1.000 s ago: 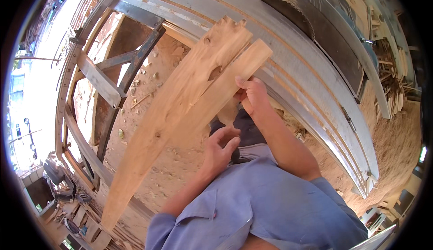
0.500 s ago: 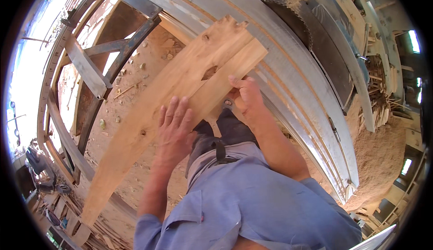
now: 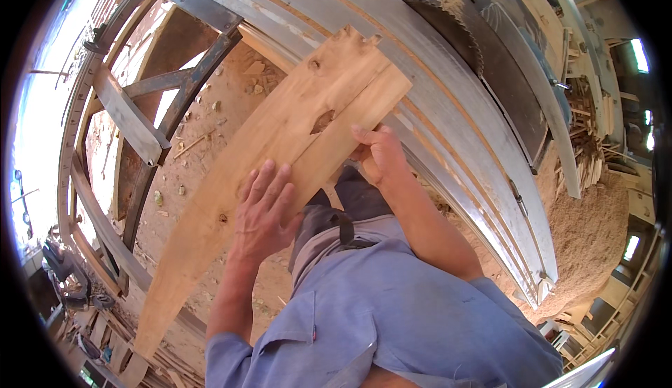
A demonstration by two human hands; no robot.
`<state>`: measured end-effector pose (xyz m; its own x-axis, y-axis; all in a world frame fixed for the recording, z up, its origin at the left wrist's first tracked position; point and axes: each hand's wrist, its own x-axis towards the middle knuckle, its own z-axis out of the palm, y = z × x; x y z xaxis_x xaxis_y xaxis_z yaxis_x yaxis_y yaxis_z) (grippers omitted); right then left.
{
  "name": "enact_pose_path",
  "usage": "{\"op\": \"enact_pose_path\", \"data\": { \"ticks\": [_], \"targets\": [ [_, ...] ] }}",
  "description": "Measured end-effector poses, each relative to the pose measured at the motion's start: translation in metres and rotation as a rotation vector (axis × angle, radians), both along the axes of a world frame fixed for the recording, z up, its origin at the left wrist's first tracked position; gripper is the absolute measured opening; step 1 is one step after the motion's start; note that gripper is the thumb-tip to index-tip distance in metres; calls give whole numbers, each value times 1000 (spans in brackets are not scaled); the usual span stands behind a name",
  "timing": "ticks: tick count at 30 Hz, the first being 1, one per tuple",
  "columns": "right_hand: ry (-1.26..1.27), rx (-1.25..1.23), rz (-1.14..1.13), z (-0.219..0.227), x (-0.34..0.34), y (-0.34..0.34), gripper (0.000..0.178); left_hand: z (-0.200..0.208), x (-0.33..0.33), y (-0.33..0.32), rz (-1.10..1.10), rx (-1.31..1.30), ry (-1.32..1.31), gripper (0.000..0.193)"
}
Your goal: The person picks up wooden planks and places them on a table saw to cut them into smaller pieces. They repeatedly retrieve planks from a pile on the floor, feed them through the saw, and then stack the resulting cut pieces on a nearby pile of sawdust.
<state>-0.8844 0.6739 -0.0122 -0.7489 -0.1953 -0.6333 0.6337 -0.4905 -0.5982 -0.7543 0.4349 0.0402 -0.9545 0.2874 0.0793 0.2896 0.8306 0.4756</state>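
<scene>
A long, pale wooden board lies slantwise in front of me, its far right end over the metal saw table. A knot hole and a crack along the grain mark its upper face, and the far end is ragged. My left hand rests on the board with fingers stretched out over its face and the thumb by the near edge. Further up that edge, my right hand grips the board, thumb on top and fingers curled beneath. What lies under the board is hidden.
The grey metal saw table with long grooves runs from top to right. A toothed circular blade stands at its far side. At left is a metal frame. Sawdust is heaped at right; wood scraps lie lower left.
The board's near left end has shifted slightly right and down in view. Both hands keep about the same places on it, and the left hand has moved slightly with it.
</scene>
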Motion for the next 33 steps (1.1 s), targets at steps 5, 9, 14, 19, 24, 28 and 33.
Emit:
{"op": "enact_pose_path", "data": {
  "ticks": [5,9,14,19,24,28,33],
  "targets": [
    [5,7,-16,2,2,-1,37,-10,0,-3,-9,26,86,54],
    [-10,18,-29,1,3,-1,35,-15,0,-4,-5,54,102,51],
    [13,25,-15,0,4,0,36,-16,-2,-5,-1,81,119,48],
    [22,28,-24,1,5,-1,37,-18,-2,-6,-5,98,140,49],
    [34,49,-30,4,6,-3,38,-20,-2,-7,-12,104,139,52],
    [25,51,-50,5,7,-4,38,-22,-2,-6,-7,116,156,58],
    [16,38,-78,9,7,-7,38,-25,-1,-5,-5,128,167,64]
  ]
}}
